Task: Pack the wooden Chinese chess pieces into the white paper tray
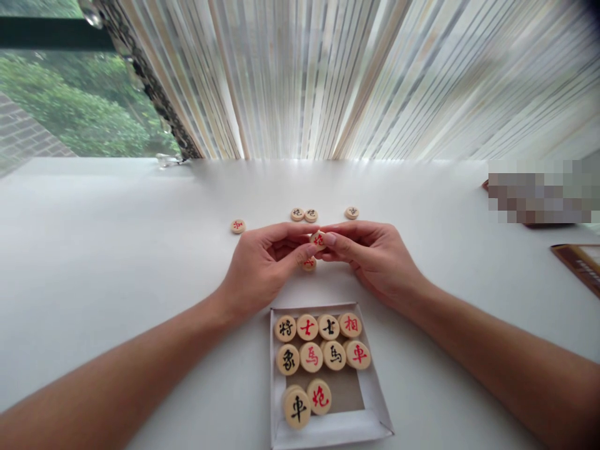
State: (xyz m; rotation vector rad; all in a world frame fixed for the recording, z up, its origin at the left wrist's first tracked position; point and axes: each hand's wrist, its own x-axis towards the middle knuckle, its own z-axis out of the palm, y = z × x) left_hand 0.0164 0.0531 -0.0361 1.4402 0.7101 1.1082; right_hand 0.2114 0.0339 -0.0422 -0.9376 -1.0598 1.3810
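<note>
Between my left hand and my right hand, a round wooden Chinese chess piece with a red character is pinched by thumbs and fingertips, its face toward me. Just below the fingers another red-marked piece shows, partly covered by my left hand. Nearer to me stands a shallow white box with several pieces in rows, some visibly stacked. A black-marked stack and a red-marked piece form its front row; the box's bare floor shows beside them.
Beyond my hands lie two black-marked pieces side by side, a single piece to the right and a red-marked one to the left. A brown-edged object lies at the right. A striped curtain hangs behind the white table.
</note>
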